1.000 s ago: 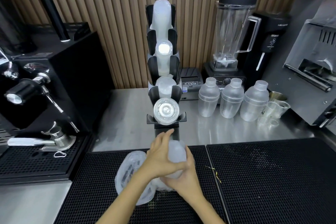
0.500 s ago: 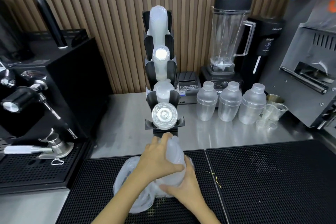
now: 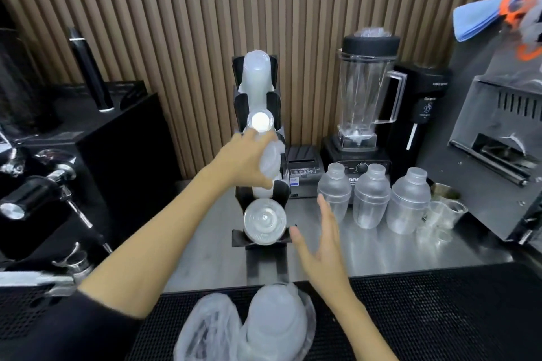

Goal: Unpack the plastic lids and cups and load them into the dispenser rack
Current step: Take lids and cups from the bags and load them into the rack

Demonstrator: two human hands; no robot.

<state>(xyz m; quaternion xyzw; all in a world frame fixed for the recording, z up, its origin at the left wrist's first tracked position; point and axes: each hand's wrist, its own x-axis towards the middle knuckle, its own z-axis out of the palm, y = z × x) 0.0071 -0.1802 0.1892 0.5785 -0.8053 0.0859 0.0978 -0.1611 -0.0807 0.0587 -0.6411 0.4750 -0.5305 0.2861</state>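
Note:
A black dispenser rack (image 3: 241, 102) stands at the counter's middle, with cup stacks in its upper slots and a lid stack (image 3: 264, 221) facing out of the lowest slot. My left hand (image 3: 249, 160) is raised to the rack's third slot and grips a small stack of translucent cups (image 3: 271, 159) against it. My right hand (image 3: 321, 239) hovers open just right of the lowest lid slot, holding nothing. On the black mat in front lies a plastic bag (image 3: 211, 328) with a remaining stack of cups or lids (image 3: 272, 319) in it.
Three clear shakers (image 3: 371, 199) and small measuring cups (image 3: 443, 215) stand right of the rack. A blender (image 3: 365, 97) and receipt printer (image 3: 305, 170) sit behind. An espresso machine (image 3: 44, 184) fills the left side; a grey machine (image 3: 498, 149) the right.
Both hands left the bagged stack on the mat. My left hand rose with a few cups to the rack's third slot; my right hand let go and opened beside the rack.

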